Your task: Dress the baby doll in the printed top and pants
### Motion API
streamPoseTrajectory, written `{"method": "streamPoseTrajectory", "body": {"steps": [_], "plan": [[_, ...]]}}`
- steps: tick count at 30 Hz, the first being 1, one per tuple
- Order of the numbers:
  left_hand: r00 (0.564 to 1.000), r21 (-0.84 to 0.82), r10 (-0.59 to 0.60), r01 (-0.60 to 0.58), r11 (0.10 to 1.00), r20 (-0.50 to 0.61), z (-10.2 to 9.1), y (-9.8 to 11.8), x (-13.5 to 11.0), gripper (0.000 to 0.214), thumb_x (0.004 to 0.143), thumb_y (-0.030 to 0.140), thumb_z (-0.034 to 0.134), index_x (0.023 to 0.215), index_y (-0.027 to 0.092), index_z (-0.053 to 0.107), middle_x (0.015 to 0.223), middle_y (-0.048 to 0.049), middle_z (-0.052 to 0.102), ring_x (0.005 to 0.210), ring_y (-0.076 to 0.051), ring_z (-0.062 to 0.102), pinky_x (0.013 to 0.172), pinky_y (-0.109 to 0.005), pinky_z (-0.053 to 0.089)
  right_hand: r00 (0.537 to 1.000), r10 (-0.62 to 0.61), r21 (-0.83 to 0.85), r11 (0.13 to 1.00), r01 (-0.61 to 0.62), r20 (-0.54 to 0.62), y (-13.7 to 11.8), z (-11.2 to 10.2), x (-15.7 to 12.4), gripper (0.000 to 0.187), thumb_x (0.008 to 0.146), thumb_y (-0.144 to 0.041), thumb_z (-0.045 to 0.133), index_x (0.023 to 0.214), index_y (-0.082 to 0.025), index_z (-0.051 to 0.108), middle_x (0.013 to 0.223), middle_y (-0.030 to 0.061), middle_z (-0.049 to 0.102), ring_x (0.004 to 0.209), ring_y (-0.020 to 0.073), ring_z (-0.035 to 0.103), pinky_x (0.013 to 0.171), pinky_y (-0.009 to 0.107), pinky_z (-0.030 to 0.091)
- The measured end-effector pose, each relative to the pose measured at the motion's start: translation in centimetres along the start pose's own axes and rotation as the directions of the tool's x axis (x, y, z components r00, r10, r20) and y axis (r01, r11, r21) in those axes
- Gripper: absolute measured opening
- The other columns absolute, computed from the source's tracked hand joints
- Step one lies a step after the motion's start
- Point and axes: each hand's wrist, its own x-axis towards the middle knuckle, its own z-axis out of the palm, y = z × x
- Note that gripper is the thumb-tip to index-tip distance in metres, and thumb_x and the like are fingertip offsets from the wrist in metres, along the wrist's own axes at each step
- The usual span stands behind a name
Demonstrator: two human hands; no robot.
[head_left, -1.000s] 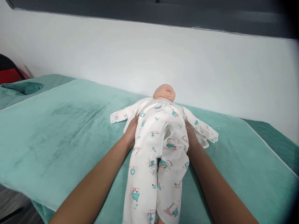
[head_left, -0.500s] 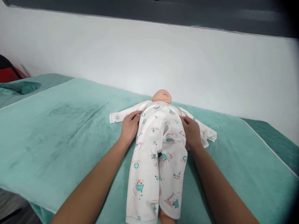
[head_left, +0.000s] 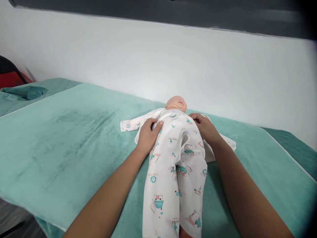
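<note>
A baby doll lies on its back, its head point(head_left: 176, 103) pointing away from me. It wears white printed pants point(head_left: 164, 165), pulled up high over its torso, and a white printed shirt whose sleeve point(head_left: 130, 125) spreads out to the left. At the left side of the waist, my left hand point(head_left: 148, 135) is closed on the pants, thumb lying on the front of the cloth. My right hand point(head_left: 204, 128) is closed at the opposite side of the waist, by the pants' upper edge; its fingertips are partly hidden. Part of the shirt shows beneath my right wrist.
A light green padded cover point(head_left: 61, 138) lies under the doll, with darker green cloth point(head_left: 289, 145) past its edges. A white wall point(head_left: 148, 56) rises right behind the doll's head. At far left are a crumpled green cloth point(head_left: 27, 92) and a red and black object point(head_left: 10, 77).
My right hand has moved up along the pants toward the doll's chest. My left thumb has shifted onto the front of the pants. The whole view has shifted slightly.
</note>
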Motion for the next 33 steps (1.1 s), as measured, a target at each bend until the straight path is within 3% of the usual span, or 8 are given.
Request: {"method": "streamPoseTrajectory", "body": {"steps": [5,10,15,18,21,26,29,33], "plan": [[0.998,0.037,0.070,-0.070,0.997,0.004,0.1,-0.1,0.1,0.022,0.094,0.035,0.049,0.076,0.021,0.051,0.090,-0.0004,0.064,0.084,-0.016,0.056,0.079,-0.029,0.041,0.987,0.065,-0.028,0.997,-0.070,-0.149,0.9,0.5,0.9,0.023,0.082,-0.043,0.061,0.082,-0.020,0.058,0.082,0.0007,0.063,0.071,0.0148,0.051,0.067,0.029,0.040],[0.983,0.036,-0.074,0.081,0.996,-0.171,0.1,-0.4,0.4,0.025,0.094,0.035,0.048,0.074,0.021,0.046,0.070,0.0031,0.051,0.070,-0.014,0.047,0.067,-0.028,0.036,0.970,0.087,-0.109,0.988,-0.114,-0.225,1.1,1.0,2.1,0.022,0.080,-0.042,0.062,0.081,-0.020,0.057,0.076,-0.0008,0.058,0.070,0.0153,0.049,0.066,0.030,0.037],[0.983,-0.043,-0.092,0.086,0.995,-0.158,0.5,-0.8,0.7,0.017,0.089,0.033,0.056,0.078,0.021,0.052,0.074,0.0032,0.055,0.072,-0.013,0.050,0.069,-0.027,0.038,0.983,0.112,0.084,0.991,-0.101,-0.147,0.4,1.4,1.6,0.026,0.078,-0.046,0.066,0.080,-0.021,0.059,0.070,-0.0034,0.053,0.065,0.0135,0.046,0.061,0.027,0.035],[0.990,-0.105,-0.057,0.044,0.994,-0.130,0.6,-0.5,0.5,0.014,0.089,0.034,0.056,0.085,0.021,0.060,0.081,0.0017,0.062,0.079,-0.014,0.055,0.075,-0.028,0.041,0.991,0.114,0.207,0.973,-0.097,-0.069,-0.6,1.7,1.3,0.030,0.078,-0.050,0.067,0.083,-0.021,0.062,0.078,-0.0020,0.059,0.069,0.0139,0.049,0.063,0.026,0.038],[0.993,-0.066,-0.025,0.018,0.998,-0.116,0.5,0.1,0.1,0.018,0.091,0.034,0.055,0.084,0.021,0.064,0.081,0.0009,0.065,0.079,-0.015,0.058,0.076,-0.029,0.042,0.996,0.089,0.210,0.974,-0.091,0.018,-2.1,1.9,1.8,0.032,0.078,-0.052,0.067,0.088,-0.021,0.064,0.087,-0.0003,0.063,0.076,0.0149,0.053,0.068,0.027,0.040],[0.984,-0.021,0.054,-0.058,0.998,-0.171,0.4,0.4,-0.3,0.016,0.094,0.034,0.052,0.088,0.022,0.059,0.084,0.0004,0.065,0.079,-0.015,0.058,0.075,-0.028,0.043,0.984,-0.025,0.028,0.999,0.020,0.176,-4.0,2.3,4.2,0.026,0.080,-0.045,0.065,0.081,-0.020,0.060,0.082,-0.0011,0.059,0.075,0.0148,0.050,0.071,0.029,0.038],[0.975,0.005,0.079,-0.080,0.997,-0.208,0.5,0.3,-0.2,0.015,0.096,0.033,0.047,0.089,0.022,0.055,0.086,-0.0002,0.064,0.079,-0.014,0.057,0.074,-0.028,0.042,0.994,-0.034,-0.186,0.981,0.052,0.101,-4.6,3.0,5.1,0.020,0.080,-0.039,0.063,0.077,-0.020,0.056,0.082,0.0004,0.059,0.078,0.0168,0.051,0.074,0.031,0.038],[0.971,0.029,-0.011,0.019,0.999,-0.237,0.5,0.1,0.1,0.015,0.097,0.030,0.044,0.085,0.022,0.048,0.079,0.0010,0.057,0.073,-0.015,0.053,0.069,-0.028,0.039,0.999,-0.038,-0.369,0.929,0.031,-0.012,-5.5,3.9,4.9,0.014,0.082,-0.033,0.058,0.076,-0.021,0.052,0.081,0.0020,0.061,0.076,0.0185,0.052,0.072,0.033,0.037]]}}
